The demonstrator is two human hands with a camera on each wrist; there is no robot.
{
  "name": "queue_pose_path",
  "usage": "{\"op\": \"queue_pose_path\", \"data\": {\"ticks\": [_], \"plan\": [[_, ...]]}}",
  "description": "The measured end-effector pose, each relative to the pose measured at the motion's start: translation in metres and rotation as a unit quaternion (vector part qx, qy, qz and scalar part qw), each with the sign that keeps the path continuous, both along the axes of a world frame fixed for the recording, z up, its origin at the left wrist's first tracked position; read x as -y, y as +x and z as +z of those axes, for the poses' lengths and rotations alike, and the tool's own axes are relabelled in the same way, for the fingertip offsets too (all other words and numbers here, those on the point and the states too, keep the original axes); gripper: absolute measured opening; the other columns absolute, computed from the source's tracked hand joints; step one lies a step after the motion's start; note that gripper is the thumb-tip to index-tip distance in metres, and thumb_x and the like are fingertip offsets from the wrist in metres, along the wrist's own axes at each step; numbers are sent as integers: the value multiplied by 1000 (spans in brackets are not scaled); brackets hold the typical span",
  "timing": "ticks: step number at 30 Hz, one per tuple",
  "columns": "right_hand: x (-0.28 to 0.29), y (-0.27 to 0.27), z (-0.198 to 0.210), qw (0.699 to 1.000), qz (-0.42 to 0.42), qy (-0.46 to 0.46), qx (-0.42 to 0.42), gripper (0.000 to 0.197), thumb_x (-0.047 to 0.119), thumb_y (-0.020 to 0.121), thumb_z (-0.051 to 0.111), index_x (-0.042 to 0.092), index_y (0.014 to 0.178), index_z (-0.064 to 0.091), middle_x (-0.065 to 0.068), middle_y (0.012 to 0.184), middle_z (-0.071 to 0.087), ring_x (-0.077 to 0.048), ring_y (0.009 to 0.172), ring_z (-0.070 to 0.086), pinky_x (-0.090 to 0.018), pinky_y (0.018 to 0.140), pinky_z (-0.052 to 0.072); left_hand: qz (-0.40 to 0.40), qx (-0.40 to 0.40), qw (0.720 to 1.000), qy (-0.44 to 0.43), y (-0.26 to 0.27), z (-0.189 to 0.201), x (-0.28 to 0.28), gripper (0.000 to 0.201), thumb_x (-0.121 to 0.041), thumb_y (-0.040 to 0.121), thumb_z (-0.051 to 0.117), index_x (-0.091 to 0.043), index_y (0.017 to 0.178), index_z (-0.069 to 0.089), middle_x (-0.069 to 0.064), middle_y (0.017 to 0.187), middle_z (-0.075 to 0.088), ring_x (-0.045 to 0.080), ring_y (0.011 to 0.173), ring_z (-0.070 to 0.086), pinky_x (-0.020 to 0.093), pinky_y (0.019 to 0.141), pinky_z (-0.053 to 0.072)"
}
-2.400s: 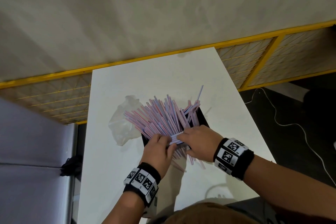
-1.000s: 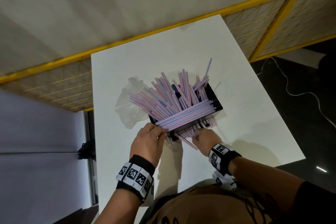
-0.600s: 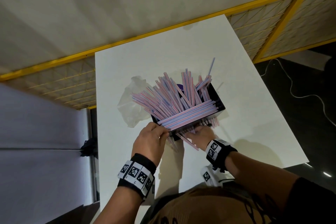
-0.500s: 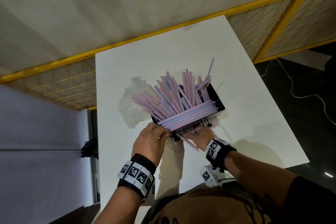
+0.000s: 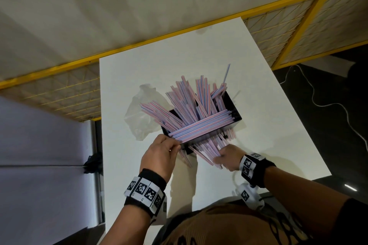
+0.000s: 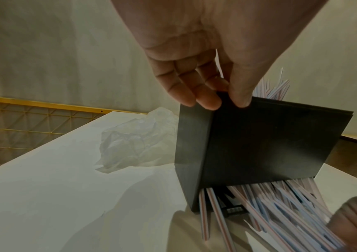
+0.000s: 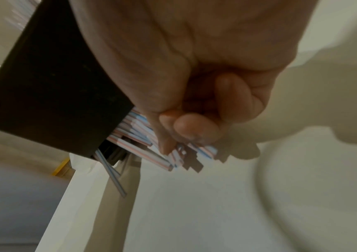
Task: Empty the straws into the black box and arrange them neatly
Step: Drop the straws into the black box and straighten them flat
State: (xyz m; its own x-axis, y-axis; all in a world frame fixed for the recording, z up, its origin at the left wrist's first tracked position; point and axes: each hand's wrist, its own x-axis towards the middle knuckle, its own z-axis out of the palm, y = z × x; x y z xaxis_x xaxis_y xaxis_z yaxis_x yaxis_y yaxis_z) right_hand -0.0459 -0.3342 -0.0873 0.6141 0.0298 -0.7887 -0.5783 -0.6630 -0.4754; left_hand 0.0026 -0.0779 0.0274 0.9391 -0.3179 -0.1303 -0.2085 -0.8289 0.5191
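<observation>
The black box [image 5: 233, 105] stands mid-table, overfilled with pink-and-blue striped straws [image 5: 199, 105] that fan out over its rim. One bundle lies across its near edge. My left hand [image 5: 175, 146] pinches the box's near left corner [image 6: 220, 109], thumb on the front wall, fingers on the side. In the left wrist view the box's near side is raised off the table. More straws [image 6: 270, 209] poke out from under it. My right hand [image 5: 219, 157] grips a bunch of these straws [image 7: 143, 134], with its fingers [image 7: 194, 127] curled round them.
An empty, crumpled clear plastic bag [image 5: 139, 113] lies left of the box on the white table [image 5: 179, 55]. A yellow mesh railing [image 5: 59, 89] runs behind the table. A white cable [image 5: 328, 103] trails on the dark floor to the right.
My right hand has drawn back a little toward the near edge with the straws from under the box. The left hand keeps its hold on the box corner.
</observation>
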Motion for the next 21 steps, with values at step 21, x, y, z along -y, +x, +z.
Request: {"op": "queue_pose_path", "data": {"ticks": [21], "plan": [[74, -34, 40, 971, 212, -83, -66, 30, 39, 95, 65, 16, 77, 70, 4, 52, 51, -9, 41, 46, -15, 47, 40, 10, 6, 1000, 1, 0, -8, -1, 7, -30, 95, 69, -33, 99, 74, -21, 92, 49, -1, 71, 51, 3, 65, 30]]}}
